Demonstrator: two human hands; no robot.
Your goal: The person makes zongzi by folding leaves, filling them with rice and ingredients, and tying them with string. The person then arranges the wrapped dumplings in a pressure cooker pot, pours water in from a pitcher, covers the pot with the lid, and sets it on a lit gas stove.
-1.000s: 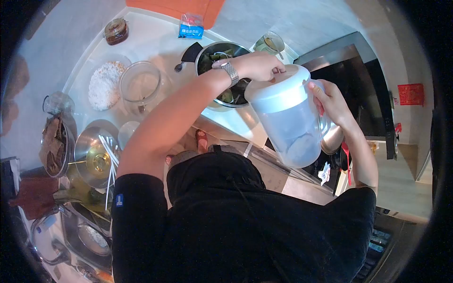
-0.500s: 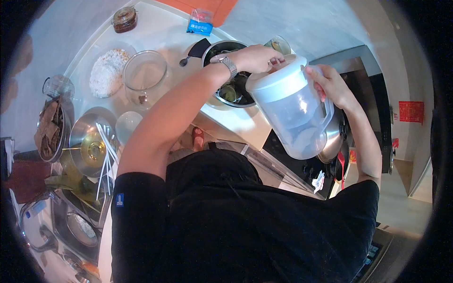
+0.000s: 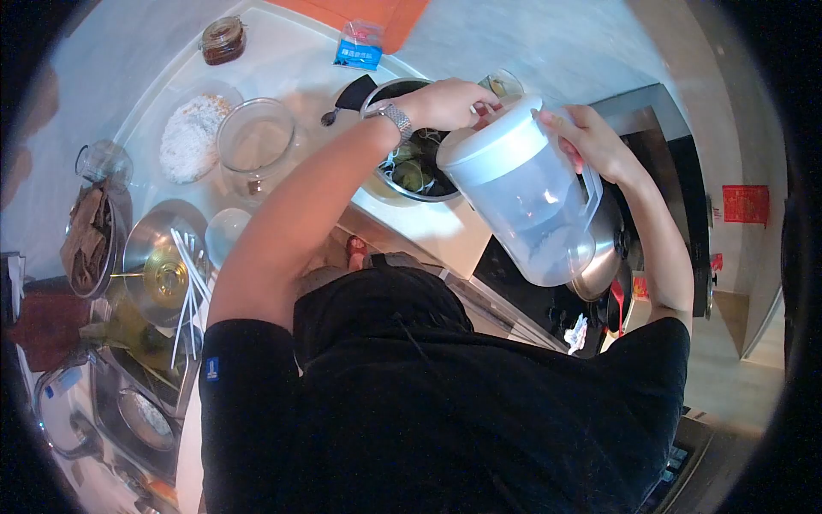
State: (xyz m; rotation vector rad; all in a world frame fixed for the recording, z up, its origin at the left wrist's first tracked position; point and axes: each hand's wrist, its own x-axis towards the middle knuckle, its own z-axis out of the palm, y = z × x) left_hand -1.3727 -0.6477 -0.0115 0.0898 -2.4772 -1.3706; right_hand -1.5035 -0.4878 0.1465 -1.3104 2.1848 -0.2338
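Observation:
My right hand [image 3: 591, 146] is closed around the handle of a translucent plastic jug [image 3: 539, 214] with a white lid [image 3: 492, 137]. The jug is tilted, its lid toward the pot on its left. My left hand [image 3: 449, 104], with a metal-band watch on the wrist, has its fingers curled at the lid's edge beside the pot. Below that hand stands a metal pot [image 3: 428, 197] holding dark green leaf-wrapped bundles [image 3: 413, 174] with white string. My left hand and forearm hide part of the pot. Whether liquid is flowing from the jug cannot be seen.
Behind the pot stands a glass [image 3: 503, 83]. A glass bowl [image 3: 257, 137], a plate of white grains [image 3: 193, 141] and a lidded jar [image 3: 223, 40] are on the counter. A metal bowl [image 3: 141, 265] is left; a lidded pan [image 3: 599, 257] sits on the stove, right.
The jug and both hands have shifted slightly left in view, with the whole scene shifting a little too. Both hands keep their hold on the jug.

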